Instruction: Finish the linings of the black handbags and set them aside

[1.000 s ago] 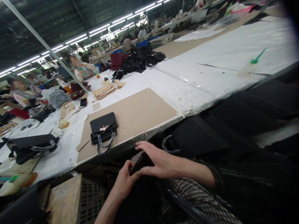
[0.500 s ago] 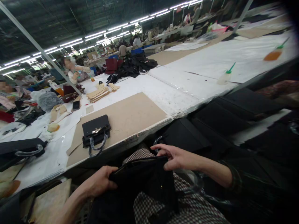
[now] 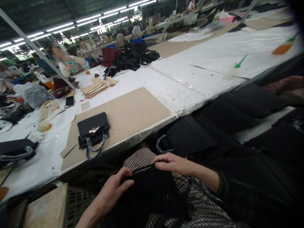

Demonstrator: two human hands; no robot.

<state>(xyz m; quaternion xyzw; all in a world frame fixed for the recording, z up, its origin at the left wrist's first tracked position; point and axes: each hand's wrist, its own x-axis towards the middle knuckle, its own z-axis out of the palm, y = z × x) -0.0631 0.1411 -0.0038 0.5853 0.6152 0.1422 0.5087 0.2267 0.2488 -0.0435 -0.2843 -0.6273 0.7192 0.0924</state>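
Observation:
A black bag lies across my lap, over a checkered cloth. My left hand pinches the left end of its upper edge between thumb and fingers. At the right end of that edge, my right hand grips with its thumb on the near side. A pale strip shows along the edge between the two hands. On the table ahead rests a black handbag with a gold-coloured clasp and plastic-wrapped handles.
Beige board covers part of the white table. Black bag pieces are stacked at my right. A phone, beige strips and a green-tipped bottle lie on the table. A co-worker sits across.
Both hands have come closer together along the bag's upper edge. My right hand has closed from a looser, spread hold. The view has shifted slightly.

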